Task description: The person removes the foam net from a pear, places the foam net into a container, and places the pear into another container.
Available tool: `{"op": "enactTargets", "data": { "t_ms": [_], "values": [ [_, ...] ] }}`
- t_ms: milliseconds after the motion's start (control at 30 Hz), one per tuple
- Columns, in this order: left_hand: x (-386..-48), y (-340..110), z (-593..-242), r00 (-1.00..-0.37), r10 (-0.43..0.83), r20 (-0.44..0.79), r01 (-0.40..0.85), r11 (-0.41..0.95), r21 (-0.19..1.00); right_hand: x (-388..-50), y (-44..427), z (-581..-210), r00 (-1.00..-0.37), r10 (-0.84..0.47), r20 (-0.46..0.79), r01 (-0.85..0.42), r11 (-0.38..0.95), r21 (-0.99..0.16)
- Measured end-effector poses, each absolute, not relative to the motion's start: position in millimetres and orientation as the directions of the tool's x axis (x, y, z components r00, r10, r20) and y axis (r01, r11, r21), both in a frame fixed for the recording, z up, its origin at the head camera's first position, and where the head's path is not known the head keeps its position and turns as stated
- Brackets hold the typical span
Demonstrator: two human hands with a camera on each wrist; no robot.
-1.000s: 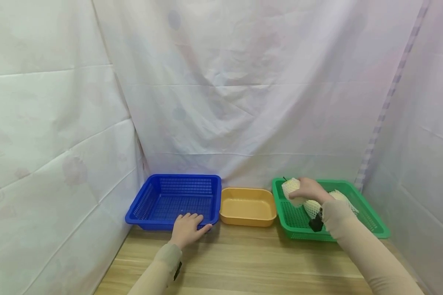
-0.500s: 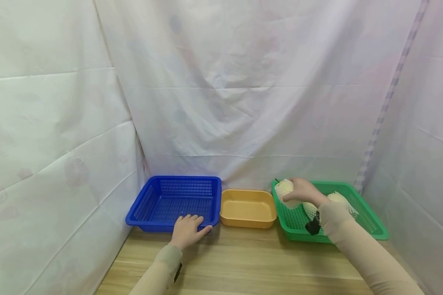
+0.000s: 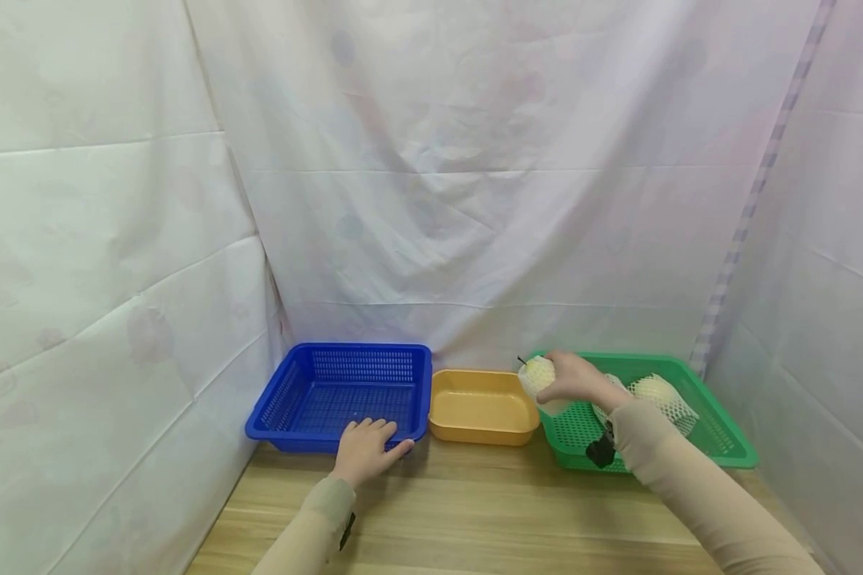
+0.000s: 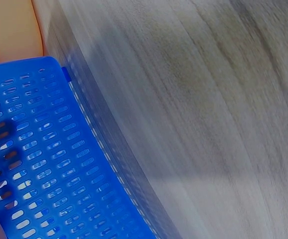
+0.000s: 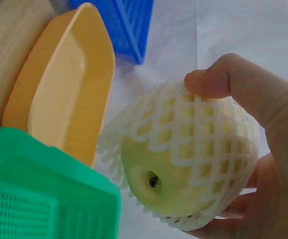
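My right hand grips a pale yellow pear in a white foam net, above the left rim of the green basket. Its dark stem points up and left. In the right wrist view the thumb presses the net from above, fingers curl beneath, and the pear's blossom end is bare. My left hand rests on the near rim of the blue basket, fingers laid over it and thumb out to the right. Only a bit of that hand shows in the left wrist view, beside the blue perforated wall.
Between the two baskets stands a shallow orange-yellow tray. In the green basket lie more netted pears, partly behind my right wrist. All stand on a wood-grain table, with pale cloth hanging behind and at both sides.
My right hand has carried the netted pear leftward, from over the green basket's inside to its left rim near the orange-yellow tray. My left hand has stayed on the blue rim.
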State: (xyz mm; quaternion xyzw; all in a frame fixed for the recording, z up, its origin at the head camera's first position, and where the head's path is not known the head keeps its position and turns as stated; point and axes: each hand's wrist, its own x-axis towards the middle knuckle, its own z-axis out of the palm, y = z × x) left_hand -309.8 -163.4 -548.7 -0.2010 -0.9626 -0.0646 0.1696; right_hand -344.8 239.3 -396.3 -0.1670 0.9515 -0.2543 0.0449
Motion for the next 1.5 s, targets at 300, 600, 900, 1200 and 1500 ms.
{"op": "enactTargets", "data": {
  "t_ms": [300, 600, 900, 1200, 1500],
  "values": [
    [-311, -163, -551, -0.861, 0.362, 0.358, 0.409, 0.91, 0.063, -335, 222, -398, -0.937, -0.349, -0.008, -0.308, 0.837, -0.452],
    [-311, -163, -551, -0.862, 0.353, 0.364, 0.405, 0.911, 0.078, -322, 208, -397, -0.927, -0.375, -0.011, -0.329, 0.826, -0.458],
    [-310, -164, -551, -0.862, 0.357, 0.359, 0.404, 0.912, 0.064, -309, 194, -402, -0.921, -0.388, -0.005, -0.345, 0.823, -0.451],
    [-310, -163, -550, -0.862, 0.358, 0.36, 0.403, 0.913, 0.057, -302, 183, -421, -0.907, -0.421, 0.013, -0.379, 0.803, -0.459],
    [-308, -164, -548, -0.862, 0.364, 0.354, 0.408, 0.911, 0.055, -289, 174, -440, -0.884, -0.467, 0.016, -0.418, 0.776, -0.472]
  ]
}}
